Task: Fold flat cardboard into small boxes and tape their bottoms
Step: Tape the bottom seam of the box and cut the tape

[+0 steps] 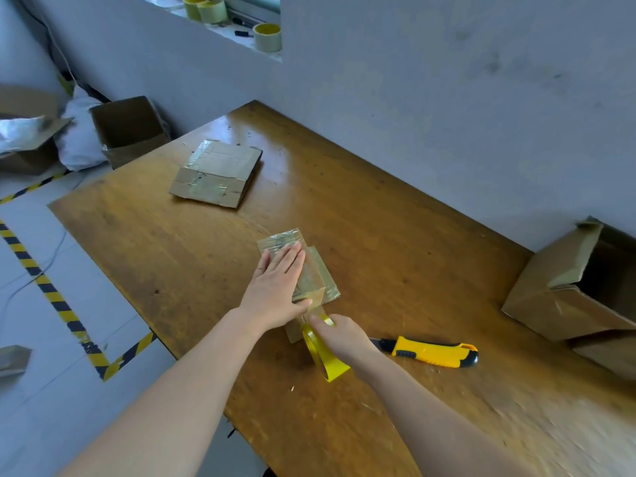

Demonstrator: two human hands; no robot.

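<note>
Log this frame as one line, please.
step: taping box | left hand: flat on box | right hand: holding tape roll | knife: idle on table

Both forearms bare, no sleeves showing; left hand (275, 287) and right hand (340, 335) ungloved, ringless.

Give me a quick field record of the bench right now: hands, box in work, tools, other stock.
left hand: flat, palm down, pressing the small box
right hand: gripping the yellow tape roll at the box's near end
small box: on the wooden table, top glossy with tape
utility knife: yellow, lying on the table right of the right hand, untouched
flat cardboard stack: far left part of the table
open carton: at the table's right edge
spare tape rolls: on the ledge behind
</note>
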